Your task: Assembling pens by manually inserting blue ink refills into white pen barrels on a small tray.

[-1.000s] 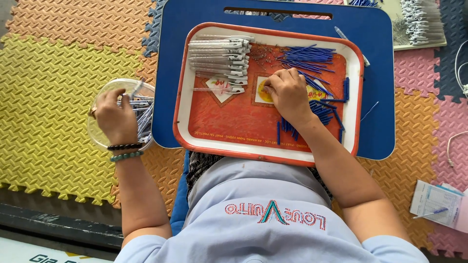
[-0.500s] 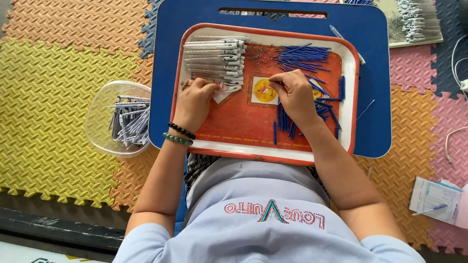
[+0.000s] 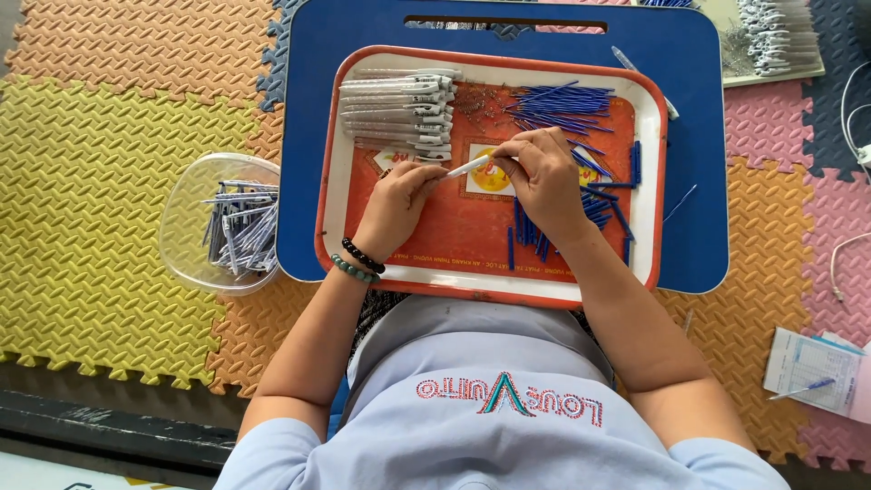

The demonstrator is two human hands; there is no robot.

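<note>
My left hand point(image 3: 399, 204) and my right hand point(image 3: 540, 177) meet over the middle of an orange tray with a white rim point(image 3: 363, 263). Between their fingertips they hold one white pen barrel point(image 3: 467, 167), slanted up to the right. A stack of white pen barrels point(image 3: 399, 109) lies at the tray's top left. Thin blue refills point(image 3: 562, 102) are piled at the top right, and more blue refills point(image 3: 599, 204) are scattered beside my right hand. A small heap of tiny metal parts point(image 3: 472, 100) lies between the two piles.
The tray rests on a blue lap table point(image 3: 699, 181) over coloured foam floor mats. A clear plastic bowl point(image 3: 195, 191) of finished pens stands left of the table. A second tray of white parts point(image 3: 771, 41) sits top right. White cables and a paper pad point(image 3: 812, 367) lie right.
My left hand left the clear bowl, crossed onto the tray and took a white barrel. My right hand rose from the scattered refills and met it at the tray's middle.
</note>
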